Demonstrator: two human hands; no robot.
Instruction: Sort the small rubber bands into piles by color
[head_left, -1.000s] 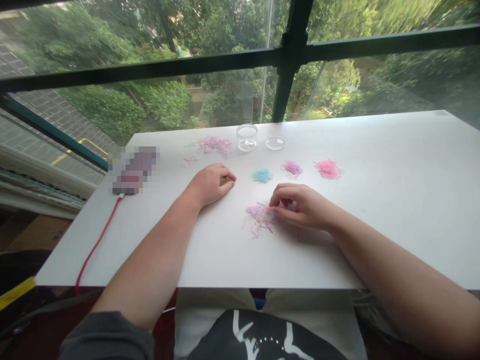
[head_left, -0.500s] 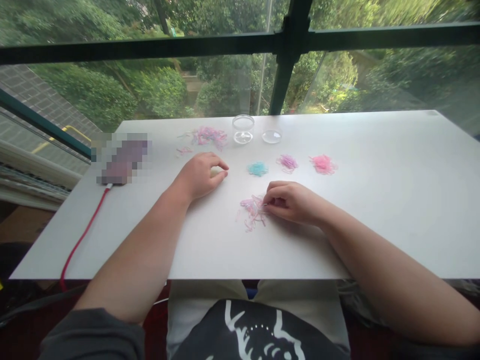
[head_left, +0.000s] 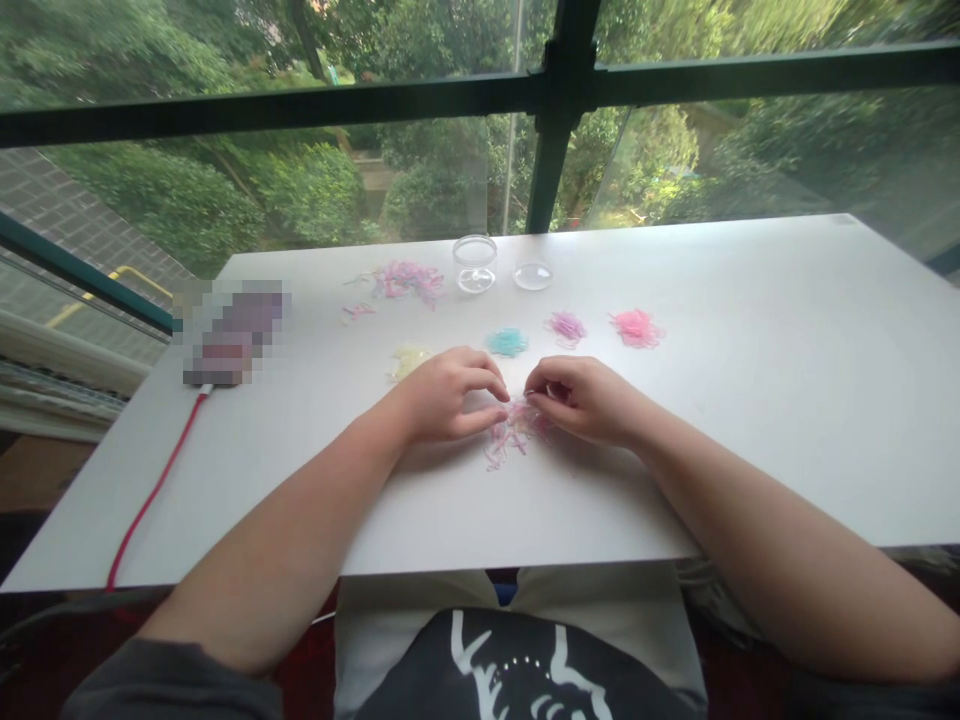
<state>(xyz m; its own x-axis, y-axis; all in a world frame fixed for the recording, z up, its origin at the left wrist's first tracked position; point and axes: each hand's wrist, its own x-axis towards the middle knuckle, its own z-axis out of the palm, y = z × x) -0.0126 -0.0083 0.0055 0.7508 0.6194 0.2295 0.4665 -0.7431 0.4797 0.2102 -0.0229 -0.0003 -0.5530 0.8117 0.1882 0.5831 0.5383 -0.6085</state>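
Note:
A loose pile of mixed pink, lilac and pale small rubber bands (head_left: 511,436) lies in front of me on the white table. My left hand (head_left: 457,395) is at the pile's left edge, thumb and forefinger apart with nothing visible between them. From the right, my right hand (head_left: 581,398) reaches over the pile, thumb and forefinger pinched on what looks like a pale rubber band; the fingers partly hide it. Just beyond lie sorted heaps of turquoise bands (head_left: 508,342), purple bands (head_left: 566,327) and pink bands (head_left: 637,327). A pale yellow heap (head_left: 409,362) is partly covered by my left hand.
Toward the window stand a clear round tub (head_left: 475,268) and a clear lid (head_left: 533,276). Left of them is a larger mixed heap of bands (head_left: 409,282). A blurred-out phone-like object (head_left: 238,335) with a red cable (head_left: 161,485) lies at the left.
My left hand has moved right and nearer to me, from the yellow heap to the mixed pile, uncovering yellow bands. My right hand stays at the pile, still pinching. The view has shifted slightly.

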